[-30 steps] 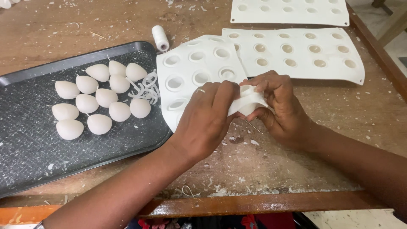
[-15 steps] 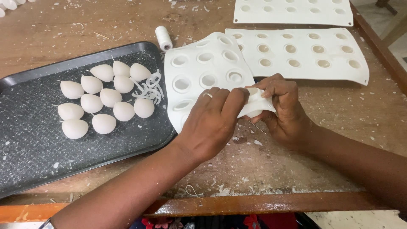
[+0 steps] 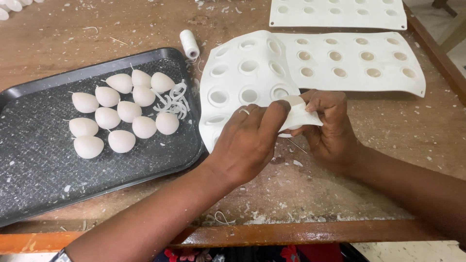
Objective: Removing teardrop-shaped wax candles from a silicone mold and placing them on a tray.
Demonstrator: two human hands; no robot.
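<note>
White flexible mould, on bench: near corner pinched and bent up by left hand and right hand (apparently around a moulded piece). Black tray of white egg-shaped casts beside.

White flexible mould with round cavities, lying mid-bench; its near corner is being bent up and pinched by the left hand and right hand, fingers pressing around a pale rounded cast.

Second white mould, lying just beyond, toward the bench's right edge; third mould at the far edge.

Black tray, sitting at the left, carrying eleven white egg-shaped casts and white curled trimmings.

Spool of white thread, lying beside the tray's far corner.

Wooden bench, showing scattered white flakes.
</note>
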